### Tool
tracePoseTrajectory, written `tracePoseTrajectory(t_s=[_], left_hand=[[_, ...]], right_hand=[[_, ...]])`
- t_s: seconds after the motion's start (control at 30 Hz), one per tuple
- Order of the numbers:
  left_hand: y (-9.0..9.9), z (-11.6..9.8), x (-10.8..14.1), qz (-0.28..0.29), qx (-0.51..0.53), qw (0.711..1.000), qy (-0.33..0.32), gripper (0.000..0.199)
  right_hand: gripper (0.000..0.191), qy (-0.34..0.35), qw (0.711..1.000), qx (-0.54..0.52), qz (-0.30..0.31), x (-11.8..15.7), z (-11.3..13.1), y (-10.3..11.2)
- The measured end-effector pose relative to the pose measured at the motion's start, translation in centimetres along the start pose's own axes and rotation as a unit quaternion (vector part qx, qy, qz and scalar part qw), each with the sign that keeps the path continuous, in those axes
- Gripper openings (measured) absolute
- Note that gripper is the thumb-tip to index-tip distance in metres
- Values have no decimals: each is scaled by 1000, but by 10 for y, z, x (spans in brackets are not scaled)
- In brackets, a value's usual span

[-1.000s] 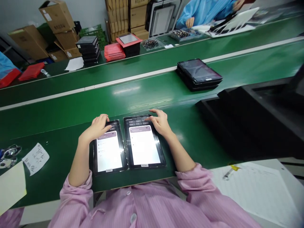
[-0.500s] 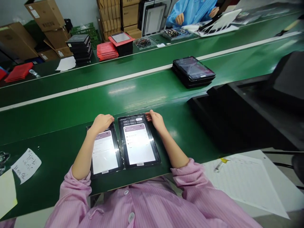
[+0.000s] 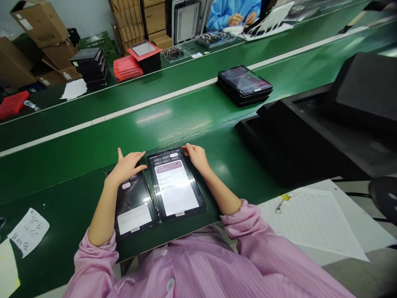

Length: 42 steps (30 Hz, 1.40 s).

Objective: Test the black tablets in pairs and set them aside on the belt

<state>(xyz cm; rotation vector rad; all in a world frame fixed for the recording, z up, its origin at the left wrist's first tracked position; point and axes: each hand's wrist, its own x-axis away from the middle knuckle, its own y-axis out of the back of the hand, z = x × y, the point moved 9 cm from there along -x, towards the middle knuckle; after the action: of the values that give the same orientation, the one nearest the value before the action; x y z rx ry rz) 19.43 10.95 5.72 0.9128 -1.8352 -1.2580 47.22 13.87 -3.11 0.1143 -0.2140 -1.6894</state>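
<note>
Two tablets lie side by side on the green bench near its front edge. My left hand (image 3: 127, 166) is over the top of the left tablet (image 3: 133, 200), fingers spread, holding nothing; it hides part of that screen. The left screen is mostly dark with a white panel low down. My right hand (image 3: 197, 158) rests at the top right corner of the right tablet (image 3: 176, 184), its fingertips at or behind the edge. That screen shows a purple banner over a white area.
A stack of tablets (image 3: 245, 85) sits on the green belt ahead. Black bins (image 3: 288, 140) stand at the right, beside a paper sheet (image 3: 316, 223). A handwritten note (image 3: 29, 231) lies left. Across the belt, a person in blue (image 3: 232, 16) works near red pouches (image 3: 127, 68).
The left tablet's screen has gone from a mostly white page to a dark one with a low white panel. My left hand's fingers have spread. The whole view has shifted slightly.
</note>
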Motion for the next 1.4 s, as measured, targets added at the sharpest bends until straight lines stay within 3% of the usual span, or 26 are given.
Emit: tracePoseTrajectory(t_s=[0.1, 0.27, 0.5, 0.57, 0.67, 0.77, 0.97, 1.07, 1.3, 1.4], left_hand=[[-8, -9, -4, 5, -27, 999, -28, 60], [-10, -10, -8, -5, -49, 998, -48, 56], [-2, -10, -5, -17, -66, 997, -44, 56], [-3, -12, -5, -13, -66, 997, -44, 55], [-6, -12, -4, 3, -56, 998, -39, 58], [-6, 0, -1, 22, -32, 999, -20, 59], [0, 57, 20, 77, 76, 991, 77, 63], [-3, 62, 26, 101, 92, 988, 65, 66], [-4, 62, 27, 92, 106, 987, 81, 80], [-3, 64, 39, 109, 114, 983, 90, 87]], right_hand=[[61, 10, 1000, -6, -2, 1, 1, -2], [62, 26, 998, -52, 14, 1, 12, -9], [56, 42, 958, -259, 114, 16, 45, -30], [57, 48, 964, -237, 112, 14, 43, -30], [65, 64, 989, -118, 66, 7, 36, -19], [67, 102, 994, -29, 28, 4, 38, -7], [60, 257, 954, 134, 73, 25, 67, -18], [56, 269, 941, 192, 74, 28, 66, -22], [53, 274, 952, 135, 37, 29, 78, -3], [49, 274, 951, 126, 66, 31, 80, -7]])
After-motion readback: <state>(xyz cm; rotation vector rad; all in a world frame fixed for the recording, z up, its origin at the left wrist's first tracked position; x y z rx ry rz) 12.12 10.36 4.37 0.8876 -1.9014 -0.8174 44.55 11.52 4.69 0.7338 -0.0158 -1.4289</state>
